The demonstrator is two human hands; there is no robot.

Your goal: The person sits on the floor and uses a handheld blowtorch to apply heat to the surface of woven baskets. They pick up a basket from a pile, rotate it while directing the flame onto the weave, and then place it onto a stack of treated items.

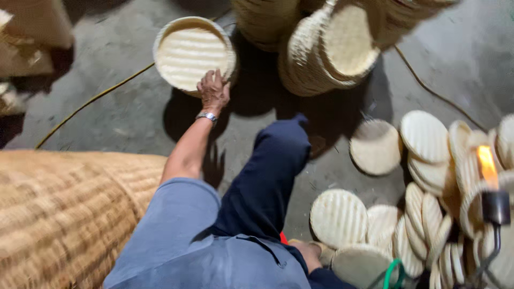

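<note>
Reaching out, your left hand (214, 90) grips the round woven tray's (190, 51) rim; your right hand (309, 254) (mostly hidden) rests by woven discs (339, 217), its grip unclear.

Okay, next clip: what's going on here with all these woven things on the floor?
A person seated on a concrete floor reaches forward with the left hand, gripping the near rim of a round woven basket. The right hand rests low beside a heap of round woven lids spread over the floor on the right. Stacks of finished baskets stand ahead, a large woven piece lies to the left, and a small flame burner is lit at the right edge.
</note>
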